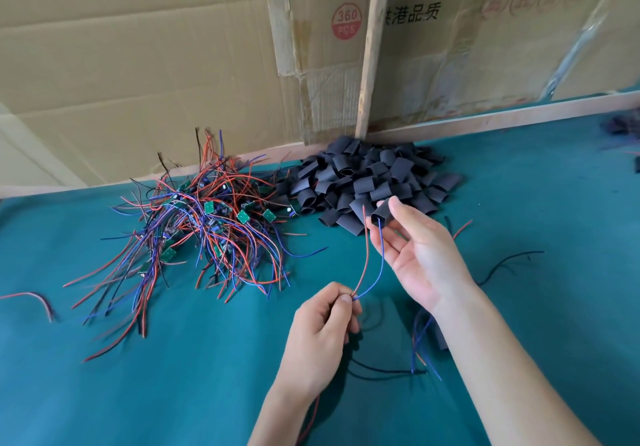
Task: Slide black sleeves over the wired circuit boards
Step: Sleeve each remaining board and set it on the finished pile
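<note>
Left hand [323,333], near centre: I pinch the ends of a red wire [363,255] and a blue wire [380,258].
Right hand [415,248], just beyond: I grip one black sleeve [382,212] between thumb and fingers, blue wire entering it; sleeve pile [367,179] far centre, wired circuit boards [207,224] heaped far left on green cloth [138,376].

a: how many hands are there?
b: two, the left hand [323,336] and the right hand [420,258].
a: sleeves?
b: one black sleeve [382,213] held up, and a heap of black sleeves [367,179] too many to count, dozens at least.
a: wires coming out of the held one?
b: two, a red wire [364,255] and a blue wire [381,262].
a: boards?
b: one tangled pile of wired circuit boards [204,227]; about six green boards show plainly, the rest are buried.
a: anything loose?
b: one stray red wire [34,298] at the left of the counter [173,393], and one black wire [512,260] at the right.
</note>
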The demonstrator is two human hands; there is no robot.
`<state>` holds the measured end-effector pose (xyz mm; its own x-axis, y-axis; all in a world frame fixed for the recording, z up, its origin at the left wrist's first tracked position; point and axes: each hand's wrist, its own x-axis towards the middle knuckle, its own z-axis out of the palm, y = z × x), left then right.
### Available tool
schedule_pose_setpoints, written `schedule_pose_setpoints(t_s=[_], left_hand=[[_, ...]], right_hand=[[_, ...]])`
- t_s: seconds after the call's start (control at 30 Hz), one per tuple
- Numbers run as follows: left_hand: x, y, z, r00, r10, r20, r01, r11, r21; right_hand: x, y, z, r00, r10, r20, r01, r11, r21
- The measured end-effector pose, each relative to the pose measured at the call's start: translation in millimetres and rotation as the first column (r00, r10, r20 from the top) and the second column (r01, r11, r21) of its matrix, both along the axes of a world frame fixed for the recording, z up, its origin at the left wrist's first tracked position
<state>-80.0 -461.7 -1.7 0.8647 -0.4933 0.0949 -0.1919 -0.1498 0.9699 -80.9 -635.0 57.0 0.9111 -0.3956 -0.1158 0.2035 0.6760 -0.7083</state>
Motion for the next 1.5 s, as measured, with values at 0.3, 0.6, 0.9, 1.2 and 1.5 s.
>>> schedule_pose_setpoints(t_s=[0.3,0.6,0.9,1.2,1.5], left_hand=[[-0.1,0.4,-0.6,0.997,0.067,0.029,-0.066,0.996,-0.057],[-1.3,1.9,-0.1,0.997,0.074,0.025,-0.071,0.993,-0.090],[-0.3,3.2,-1.7,0.998,0.066,0.025,-0.063,0.993,-0.095],[3.9,6.6,0.2,0.980,0.016,-0.200,-0.068,0.965,-0.255],[8.3,11.5,2.5,0.944,-0.068,-0.322,-0.058,0.929,-0.364]], right_hand=[[-3.1,2.7,9.2,0.996,-0.050,0.075,0.055,0.997,-0.061],[-2.5,-2.7,2.6,0.990,-0.141,0.006,0.140,0.977,-0.159],[-5.6,-11.3,0.7,0.998,0.021,-0.054,-0.031,0.980,-0.198],[-7.0,-21.0,-5.2,0.978,0.201,-0.061,-0.207,0.971,-0.115],[-4.7,-18.0,-12.0,0.971,0.236,-0.033,-0.238,0.970,-0.050]])
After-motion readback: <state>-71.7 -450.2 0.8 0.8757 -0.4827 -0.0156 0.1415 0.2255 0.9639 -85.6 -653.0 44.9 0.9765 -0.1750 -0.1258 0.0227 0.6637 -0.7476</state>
